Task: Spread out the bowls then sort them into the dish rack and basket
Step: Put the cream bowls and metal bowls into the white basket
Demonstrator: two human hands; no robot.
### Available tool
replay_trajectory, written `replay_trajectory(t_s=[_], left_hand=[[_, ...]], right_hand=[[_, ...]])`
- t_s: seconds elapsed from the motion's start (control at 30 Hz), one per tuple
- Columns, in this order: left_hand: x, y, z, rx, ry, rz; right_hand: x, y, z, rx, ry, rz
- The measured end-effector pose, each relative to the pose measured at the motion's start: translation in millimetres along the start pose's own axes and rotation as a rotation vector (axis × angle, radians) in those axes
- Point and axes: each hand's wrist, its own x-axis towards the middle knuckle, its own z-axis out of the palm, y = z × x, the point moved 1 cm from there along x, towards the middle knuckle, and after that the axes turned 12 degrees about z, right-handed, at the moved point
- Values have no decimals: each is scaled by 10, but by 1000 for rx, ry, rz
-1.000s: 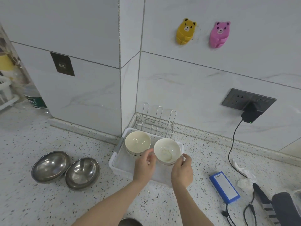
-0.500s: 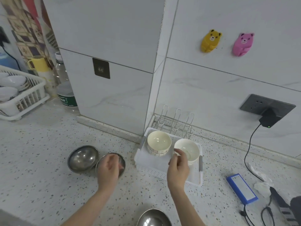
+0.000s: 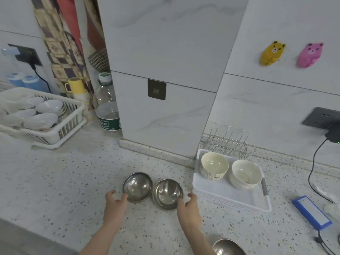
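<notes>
Two steel bowls stand side by side on the speckled counter. My left hand [image 3: 115,199] grips the near left rim of the left steel bowl [image 3: 138,186]. My right hand [image 3: 187,203] grips the right rim of the right steel bowl [image 3: 167,193]. To the right, the white dish rack [image 3: 231,201] holds a cream bowl [image 3: 214,165], which looks stacked on another, and a second cream bowl [image 3: 246,173] beside it. A third steel bowl [image 3: 228,247] shows at the bottom edge. The white basket [image 3: 70,122] at far left holds several white bowls.
A wall pillar juts out behind the steel bowls. A plastic bottle [image 3: 107,107] and a yellow cup [image 3: 76,85] stand between pillar and basket. Right of the rack lie a blue device [image 3: 311,212] and a black cable [image 3: 312,162] from a wall socket.
Both hands left the cream bowl in the rack and moved left to the steel bowls, each taking a rim. My view swung left, and the basket came into sight.
</notes>
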Motion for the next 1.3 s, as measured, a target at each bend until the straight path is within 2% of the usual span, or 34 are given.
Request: replay_trajectory(t_s=[0.1,0.17,0.23,0.4,0.63,0.8,1.13,1.23,1.3], left_hand=[[-43,2,46,-8,-111,-39],[-75,22,99,-38,-122,-44],[235,6,-133,-27,-221,-12],[155,63,-22,25,-279,4],[223,139,-136,-130,-263,-28],[197,337,-87,-295,-233,-13],[-170,926,514,-410,-318,96],[-316,1069,725,-418,-354,115],[-406,1139,855,-418,-368,116]], right_hand=[[20,48,56,-58,-52,104],[35,90,63,-94,-96,139],[-133,-91,389,-41,-70,161],[-74,-35,297,-50,-11,178],[-227,-54,233,-36,48,87],[-338,-81,72,112,95,60],[-240,-199,-1170,415,398,-66],[-129,-182,-1664,359,526,-63],[-41,-142,-1971,223,560,-35]])
